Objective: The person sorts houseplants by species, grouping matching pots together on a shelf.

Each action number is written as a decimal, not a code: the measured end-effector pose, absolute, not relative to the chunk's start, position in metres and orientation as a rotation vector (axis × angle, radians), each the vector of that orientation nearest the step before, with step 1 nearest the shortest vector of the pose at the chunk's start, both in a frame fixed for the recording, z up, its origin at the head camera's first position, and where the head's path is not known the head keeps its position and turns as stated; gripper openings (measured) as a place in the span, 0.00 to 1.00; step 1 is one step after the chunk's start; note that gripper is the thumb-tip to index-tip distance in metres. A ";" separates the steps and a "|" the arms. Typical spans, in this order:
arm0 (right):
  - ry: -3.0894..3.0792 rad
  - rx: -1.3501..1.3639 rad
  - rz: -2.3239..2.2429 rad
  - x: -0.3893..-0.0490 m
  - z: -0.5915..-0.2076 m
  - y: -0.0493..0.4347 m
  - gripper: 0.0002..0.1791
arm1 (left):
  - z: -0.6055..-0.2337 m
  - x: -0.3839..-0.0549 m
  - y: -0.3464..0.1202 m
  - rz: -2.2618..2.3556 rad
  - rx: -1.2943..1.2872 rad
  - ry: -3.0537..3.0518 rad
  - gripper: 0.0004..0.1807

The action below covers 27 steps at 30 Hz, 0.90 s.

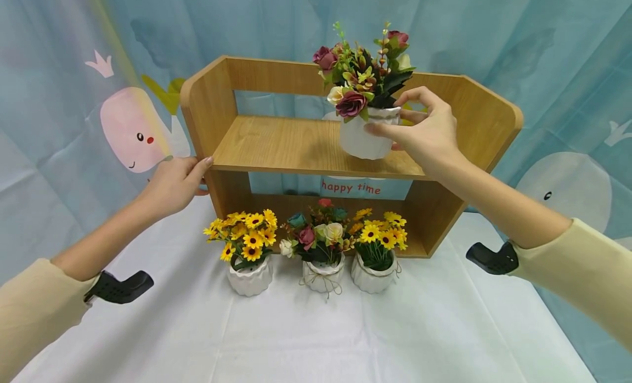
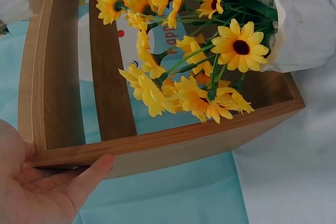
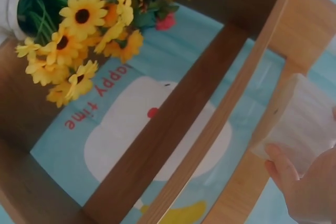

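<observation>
With thumb and fingers, my right hand (image 1: pixel 429 128) grips a white pot (image 1: pixel 367 135) of artificial roses (image 1: pixel 362 78), dusky purple and cream. The pot is upright in front of the upper board (image 1: pixel 281 144) of a wooden shelf (image 1: pixel 204 106); its bare underside shows in the right wrist view, tilted by that camera's angle. At the shelf's left side panel, my left hand (image 1: pixel 175 182) holds the front edge, one fingertip on the wood by the upper board. The left wrist view has the hand (image 2: pixel 42 187) against the panel's outer face.
In front of the shelf's lower level stand a left sunflower pot (image 1: pixel 250 276), a mixed-rose pot (image 1: pixel 323 276) tied with twine, and a right sunflower pot (image 1: pixel 373 273). White cloth (image 1: pixel 306 339) covers the table. A blue printed curtain (image 1: pixel 276 21) hangs behind.
</observation>
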State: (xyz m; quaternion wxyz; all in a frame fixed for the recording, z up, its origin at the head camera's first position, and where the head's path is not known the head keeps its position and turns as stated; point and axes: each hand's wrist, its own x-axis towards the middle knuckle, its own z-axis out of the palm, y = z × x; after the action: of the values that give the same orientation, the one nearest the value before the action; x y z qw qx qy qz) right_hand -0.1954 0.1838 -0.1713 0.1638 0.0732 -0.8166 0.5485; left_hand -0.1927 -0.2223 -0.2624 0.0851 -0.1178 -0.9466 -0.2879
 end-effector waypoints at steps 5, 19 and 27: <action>-2.329 0.211 1.576 -0.199 -0.171 0.176 0.24 | -0.262 -0.193 -0.222 -0.858 -0.367 -2.819 0.31; -2.326 0.262 1.558 -0.210 -0.169 0.153 0.25 | -0.264 -0.195 -0.225 -0.862 -0.381 -2.814 0.31; -2.325 0.277 1.538 -0.218 -0.169 0.139 0.25 | -0.263 -0.195 -0.226 -0.844 -0.391 -2.810 0.31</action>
State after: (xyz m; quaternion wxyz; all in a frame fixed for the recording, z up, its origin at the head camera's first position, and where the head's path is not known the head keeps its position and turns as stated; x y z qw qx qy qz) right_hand -0.2180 0.1387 -0.1689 0.1695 0.0975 -0.8179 0.5411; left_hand -0.1948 -0.2261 -0.2635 0.0907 -0.1314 -0.9454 -0.2841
